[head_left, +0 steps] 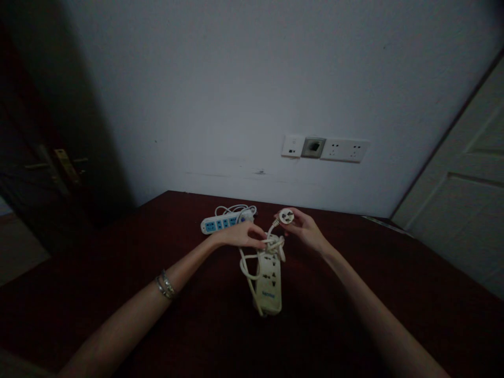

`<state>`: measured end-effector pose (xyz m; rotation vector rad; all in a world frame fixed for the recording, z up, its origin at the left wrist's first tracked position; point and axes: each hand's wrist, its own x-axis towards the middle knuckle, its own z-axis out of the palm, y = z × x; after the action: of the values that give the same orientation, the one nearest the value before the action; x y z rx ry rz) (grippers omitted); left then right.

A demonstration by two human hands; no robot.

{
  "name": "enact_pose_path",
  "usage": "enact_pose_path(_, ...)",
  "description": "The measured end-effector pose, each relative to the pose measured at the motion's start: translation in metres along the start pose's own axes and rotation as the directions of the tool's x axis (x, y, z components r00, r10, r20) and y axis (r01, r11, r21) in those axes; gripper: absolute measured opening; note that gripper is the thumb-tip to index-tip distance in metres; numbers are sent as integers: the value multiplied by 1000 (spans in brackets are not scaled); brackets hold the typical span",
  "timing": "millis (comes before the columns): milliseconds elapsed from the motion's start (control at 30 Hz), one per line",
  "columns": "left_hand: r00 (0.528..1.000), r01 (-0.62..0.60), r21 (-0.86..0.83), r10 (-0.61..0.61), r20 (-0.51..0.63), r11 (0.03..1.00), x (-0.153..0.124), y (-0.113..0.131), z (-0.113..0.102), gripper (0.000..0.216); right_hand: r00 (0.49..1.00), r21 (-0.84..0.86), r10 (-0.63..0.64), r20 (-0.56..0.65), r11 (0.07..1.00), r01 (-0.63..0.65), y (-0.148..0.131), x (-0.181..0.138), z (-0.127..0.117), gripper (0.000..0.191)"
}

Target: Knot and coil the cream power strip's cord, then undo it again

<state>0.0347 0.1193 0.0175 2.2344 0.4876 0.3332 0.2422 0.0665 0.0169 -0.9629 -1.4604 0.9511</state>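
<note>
A cream power strip [269, 281] hangs over the dark red table [118, 273], its cord [247, 268] wound in loops beside it. My left hand [240, 234] pinches the top of the strip where the cord is bundled. My right hand [305, 227] holds the cord's round white plug [286, 216], prongs facing me, just to the right of the strip's top. Bracelets sit on my left wrist.
A second white power strip with blue sockets [222, 222] lies on the table behind my left hand with its cord coiled. Wall outlets [326, 148] sit above the table's far edge. A dark door [47, 157] stands at left, a pale door [464, 194] at right.
</note>
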Motion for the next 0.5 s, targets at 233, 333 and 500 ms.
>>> enact_pose_path(233, 1000, 26, 95, -27, 12, 995, 3, -13, -3, 25, 1000, -20, 23, -3, 1000, -23, -3, 2, -16, 31)
enact_pose_path(333, 1000, 15, 127, -13, -24, 992, 4, -12, -1, 24, 998, 2, 48, -33, 999, -48, 0, 3, -20, 33)
enact_pose_path(500, 990, -43, 129, 59, -125, 991, 6, -7, 4, 24, 988, 39, 147, -46, 989, -145, 9, 2, -21, 37)
